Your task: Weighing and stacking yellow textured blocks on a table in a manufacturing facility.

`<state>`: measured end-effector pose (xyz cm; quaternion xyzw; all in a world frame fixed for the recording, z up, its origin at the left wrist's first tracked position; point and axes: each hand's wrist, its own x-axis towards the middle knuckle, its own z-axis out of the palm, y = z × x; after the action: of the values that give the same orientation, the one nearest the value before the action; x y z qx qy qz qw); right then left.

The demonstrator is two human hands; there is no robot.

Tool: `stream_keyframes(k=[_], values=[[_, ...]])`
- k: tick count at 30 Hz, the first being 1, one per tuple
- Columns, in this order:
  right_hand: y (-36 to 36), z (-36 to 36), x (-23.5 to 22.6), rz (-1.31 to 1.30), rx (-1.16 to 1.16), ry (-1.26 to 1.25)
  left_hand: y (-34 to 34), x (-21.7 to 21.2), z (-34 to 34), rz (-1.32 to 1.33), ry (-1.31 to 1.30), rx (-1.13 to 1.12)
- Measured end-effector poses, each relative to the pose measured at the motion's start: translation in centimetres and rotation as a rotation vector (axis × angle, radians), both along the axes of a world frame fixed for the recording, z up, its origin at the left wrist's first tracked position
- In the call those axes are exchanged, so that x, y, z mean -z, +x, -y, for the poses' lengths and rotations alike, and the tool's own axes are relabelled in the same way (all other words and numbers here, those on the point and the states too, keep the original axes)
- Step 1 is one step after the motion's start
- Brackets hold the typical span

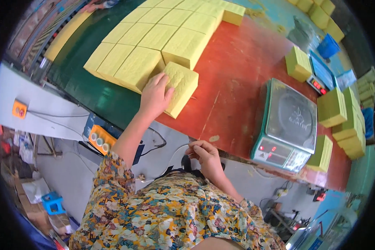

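Note:
My left hand (155, 98) is closed on a stack of yellow embossed paper (182, 86), thumb on its top face and fingers along its left side. That stack sits at an angle on the red tabletop (233, 79), just apart from the rows of similar yellow paper stacks (148, 37) behind it. Part of its left side is hidden by my fingers. Low by the table's front edge, my right hand (207, 157) hangs with its fingers curled in and the thumb near them; nothing shows in it.
A digital scale (291, 121) with a bare metal plate stands on the right. Yellow stacks (331, 108) surround it, near a second scale (323, 73) and a blue cup (328, 46). A green belt (79, 71) lies left, with an orange button box (99, 139) below.

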<state>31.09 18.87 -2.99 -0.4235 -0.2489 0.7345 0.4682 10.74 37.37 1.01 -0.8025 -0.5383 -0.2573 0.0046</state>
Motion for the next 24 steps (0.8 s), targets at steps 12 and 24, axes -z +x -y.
stream_keyframes(k=[12,24], values=[[0.8,3.7,0.9,-0.290,0.052,0.037,3.6,-1.1,11.3,0.237,-0.199,0.174],[14.9,2.3,-12.9,1.092,0.613,0.811,21.2,-3.1,9.5,1.780,-1.322,0.459]])
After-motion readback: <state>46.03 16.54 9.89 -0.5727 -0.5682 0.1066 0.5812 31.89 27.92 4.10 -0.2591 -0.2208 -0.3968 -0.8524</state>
